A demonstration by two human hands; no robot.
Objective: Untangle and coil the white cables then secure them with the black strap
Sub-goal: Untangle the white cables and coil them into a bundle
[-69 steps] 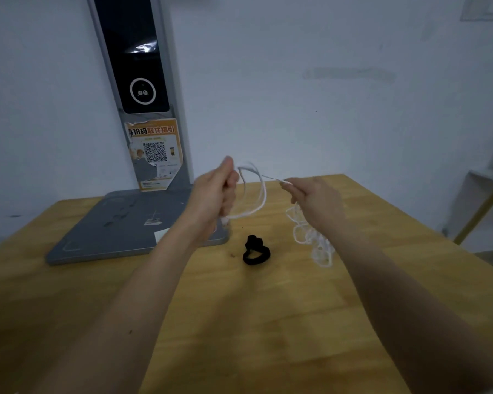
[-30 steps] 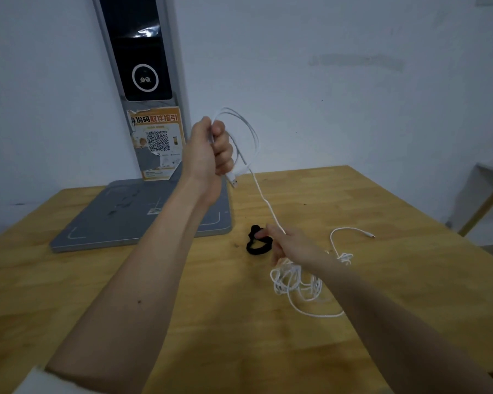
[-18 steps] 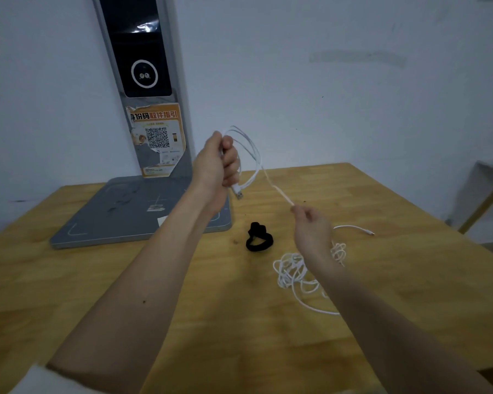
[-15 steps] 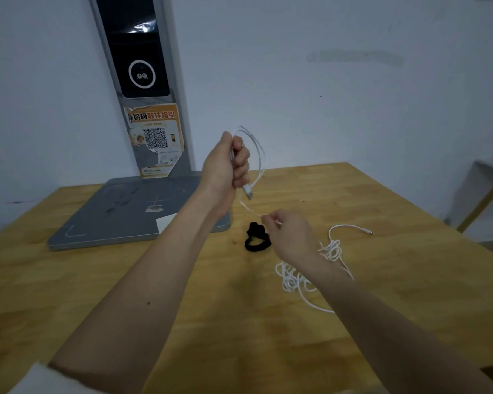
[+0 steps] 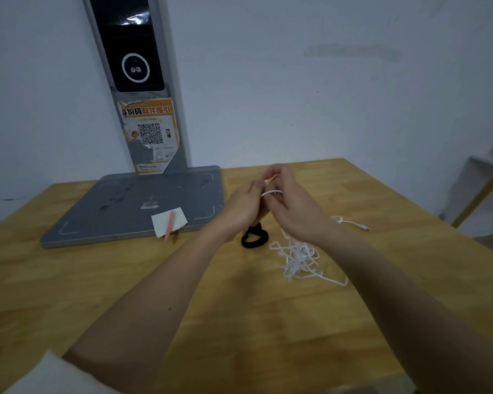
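My left hand [image 5: 244,207] and my right hand [image 5: 292,206] meet above the wooden table [image 5: 97,280], fingers curled round loops of the white cable [image 5: 272,192]. The rest of the cable lies in a tangled heap [image 5: 299,255] on the table just below my right wrist, with one free end and its plug [image 5: 365,228] trailing to the right. The black strap [image 5: 254,237] lies in a loop on the table under my hands, partly hidden by my left hand.
A grey flat base [image 5: 143,203] with an upright post [image 5: 143,81] stands at the back left against the wall. A white slip of paper [image 5: 168,223] and a pink stick [image 5: 170,224] lie on the base's front edge. A shelf [image 5: 484,189] stands at the far right.
My left hand has come down from its raised position and my right hand has risen to meet it. Both now hold the coil together above the strap.
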